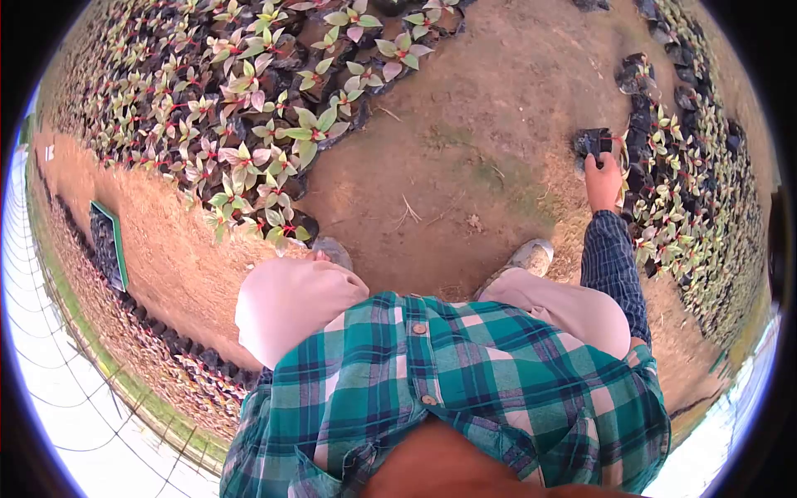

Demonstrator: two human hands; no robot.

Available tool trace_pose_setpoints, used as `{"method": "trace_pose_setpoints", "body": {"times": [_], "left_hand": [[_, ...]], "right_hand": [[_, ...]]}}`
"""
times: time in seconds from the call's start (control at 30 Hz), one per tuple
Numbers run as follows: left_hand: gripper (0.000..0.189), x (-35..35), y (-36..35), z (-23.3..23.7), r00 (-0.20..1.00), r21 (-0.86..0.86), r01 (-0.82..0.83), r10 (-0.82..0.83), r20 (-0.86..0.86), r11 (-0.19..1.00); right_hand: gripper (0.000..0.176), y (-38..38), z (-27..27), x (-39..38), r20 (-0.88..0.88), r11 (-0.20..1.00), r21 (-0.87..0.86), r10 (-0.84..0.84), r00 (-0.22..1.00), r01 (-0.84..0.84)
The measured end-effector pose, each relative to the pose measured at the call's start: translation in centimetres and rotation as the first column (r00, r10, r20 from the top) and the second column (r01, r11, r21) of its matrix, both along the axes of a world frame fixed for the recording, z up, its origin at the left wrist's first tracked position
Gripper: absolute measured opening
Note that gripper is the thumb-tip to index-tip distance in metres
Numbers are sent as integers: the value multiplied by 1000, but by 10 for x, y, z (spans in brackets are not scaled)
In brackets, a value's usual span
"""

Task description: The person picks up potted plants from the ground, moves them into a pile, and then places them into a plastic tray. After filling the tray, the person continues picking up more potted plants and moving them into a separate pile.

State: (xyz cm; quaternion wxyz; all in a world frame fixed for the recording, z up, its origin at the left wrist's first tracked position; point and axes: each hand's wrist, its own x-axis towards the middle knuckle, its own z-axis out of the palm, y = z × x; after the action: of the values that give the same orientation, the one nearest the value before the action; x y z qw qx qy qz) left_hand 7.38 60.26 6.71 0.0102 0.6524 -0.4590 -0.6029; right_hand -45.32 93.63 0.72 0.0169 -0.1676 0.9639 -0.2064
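Note:
At the right, my right hand (pixel 603 178) is closed on the upper edge of a small black plant bag (pixel 593 143), its thumb and fingers pinching the plastic. That bag stands beside the right-hand block of potted seedlings (pixel 668 187), whose leaves are green and pinkish. Only a little of my left hand (pixel 317 256) shows past the left knee, beside the left shoe; its fingers are mostly hidden, and what it holds or touches cannot be made out.
A dense bed of seedlings in black bags (pixel 241 158) fills the upper left. Brown soil (pixel 432 174) lies between the two plant blocks. My shoes (pixel 531 256) rest at its near edge. A green-edged crate (pixel 108 245) with dark contents sits far left, near another row of bags.

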Motion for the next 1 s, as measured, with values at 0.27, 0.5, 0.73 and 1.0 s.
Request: {"method": "trace_pose_setpoints", "body": {"times": [0.27,0.5,0.73,1.0], "left_hand": [[50,26,35,-13,983,43,-171,174,-61,984],[49,26,30,-25,981,80,-154,163,-110,985],[48,8,4,-54,986,103,-1,18,-168,995],[47,-35,-22,-65,979,110,158,-141,-150,981]], "right_hand": [[18,-219,93,89,250,467,-164,872,422,-869],[14,-327,75,207,171,-158,-49,972,-164,-986],[16,-318,13,259,-82,-132,-85,989,-125,-988],[14,-231,69,113,183,91,-88,980,74,-992]]}}
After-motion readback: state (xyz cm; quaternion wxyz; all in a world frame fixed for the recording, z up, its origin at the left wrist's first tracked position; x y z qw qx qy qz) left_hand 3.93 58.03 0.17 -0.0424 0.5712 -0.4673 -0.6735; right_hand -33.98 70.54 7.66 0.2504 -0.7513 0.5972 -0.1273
